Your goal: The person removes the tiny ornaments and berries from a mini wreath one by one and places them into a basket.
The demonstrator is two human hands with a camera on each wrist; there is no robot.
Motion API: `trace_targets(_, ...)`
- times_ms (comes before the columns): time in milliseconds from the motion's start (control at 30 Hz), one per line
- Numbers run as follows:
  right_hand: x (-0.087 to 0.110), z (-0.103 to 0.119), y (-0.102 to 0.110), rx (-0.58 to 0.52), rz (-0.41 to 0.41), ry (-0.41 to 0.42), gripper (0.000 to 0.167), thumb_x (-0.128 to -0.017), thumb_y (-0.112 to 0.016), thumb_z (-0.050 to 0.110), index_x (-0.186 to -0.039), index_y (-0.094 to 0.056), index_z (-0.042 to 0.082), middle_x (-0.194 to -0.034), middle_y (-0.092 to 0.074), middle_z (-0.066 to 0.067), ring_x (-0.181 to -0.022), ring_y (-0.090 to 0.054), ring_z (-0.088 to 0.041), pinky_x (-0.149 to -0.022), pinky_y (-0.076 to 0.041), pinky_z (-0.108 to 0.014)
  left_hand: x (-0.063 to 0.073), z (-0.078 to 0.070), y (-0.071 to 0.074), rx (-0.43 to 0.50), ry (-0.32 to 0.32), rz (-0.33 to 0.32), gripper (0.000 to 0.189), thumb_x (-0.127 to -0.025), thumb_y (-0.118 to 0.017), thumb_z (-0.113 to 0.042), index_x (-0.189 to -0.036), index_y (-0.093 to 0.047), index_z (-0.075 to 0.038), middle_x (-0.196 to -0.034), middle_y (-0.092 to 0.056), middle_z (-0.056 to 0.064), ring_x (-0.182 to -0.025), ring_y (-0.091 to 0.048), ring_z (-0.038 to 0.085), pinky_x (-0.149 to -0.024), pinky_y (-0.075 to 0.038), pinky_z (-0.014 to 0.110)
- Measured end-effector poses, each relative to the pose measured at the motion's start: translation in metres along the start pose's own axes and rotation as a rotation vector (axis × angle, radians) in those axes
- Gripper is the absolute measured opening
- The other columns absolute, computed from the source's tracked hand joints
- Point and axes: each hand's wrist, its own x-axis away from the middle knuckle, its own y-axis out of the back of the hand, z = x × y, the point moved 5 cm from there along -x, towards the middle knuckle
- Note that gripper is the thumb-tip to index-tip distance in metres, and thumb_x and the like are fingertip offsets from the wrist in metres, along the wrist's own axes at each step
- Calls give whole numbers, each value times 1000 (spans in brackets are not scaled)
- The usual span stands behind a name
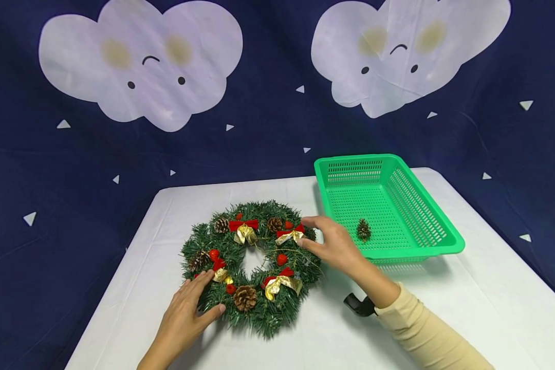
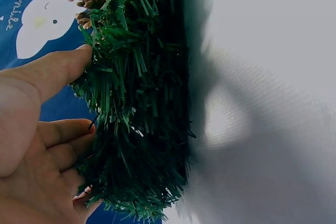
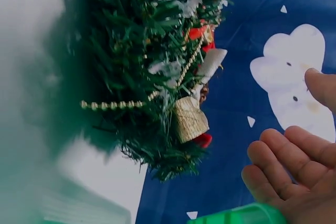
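A green tinsel wreath [image 1: 228,249] lies on the white-covered table, dressed with pine cones [image 1: 245,298], red berries and red-and-gold bows [image 1: 282,283]. At its front left side, my left hand [image 1: 185,313] rests on the foliage with fingers extended and thumb spread, beside a bow. In the left wrist view, the thumb and fingertips of that hand touch the greenery [image 2: 136,77]. Over the wreath's right side hovers my right hand [image 1: 335,244], near another bow [image 1: 290,235]. The right wrist view shows the hand [image 3: 299,171] apart from the wreath, its fingers loosely bent around nothing.
A green plastic basket [image 1: 425,252] stands to the right of the wreath, with one small pine cone [image 1: 363,229] inside. Below my right forearm, a black curved object [image 1: 359,305] is partly hidden. A dark blue cloth with clouds [image 1: 166,67] hangs behind the table.
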Motion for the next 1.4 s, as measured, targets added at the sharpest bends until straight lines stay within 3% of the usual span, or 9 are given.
trace_targets(500,12,24,-23,-13,51,82,53,-82,-72,34,-129,-56,15,-127,-61,-4,-114,-59,-24,-93,-52,-45,0,1,0,-3,2,4,77,-75,-78,-33,-140,-46,-8,-140,-51,17,-129,-47,37,-110,-30,55)
trace_targets(900,18,47,-48,3,118,178,52,-83,-71,37,-128,-57,14,-128,-61,-4,-122,-54,-22,-99,-50,-45,0,0,1,-1,2,6,76,-75,-77,-33,-140,-45,-8,-140,-50,17,-129,-47,37,-110,-30,55)
trace_targets(1133,24,61,-60,17,161,254,52,-82,-70,39,-127,-58,16,-121,-64,0,-108,-58,-15,-86,-54,-36,0,0,1,-5,-10,-3,76,-74,-78,-32,-139,-46,-8,-140,-51,16,-129,-48,36,-109,-30,55)
trace_targets(1400,29,74,-72,26,233,296,53,-82,-71,38,-127,-58,13,-122,-64,-2,-110,-57,-14,-93,-53,-37,0,0,1,2,-22,-11,76,-74,-78,-32,-139,-47,-7,-139,-52,16,-129,-48,36,-109,-31,55)
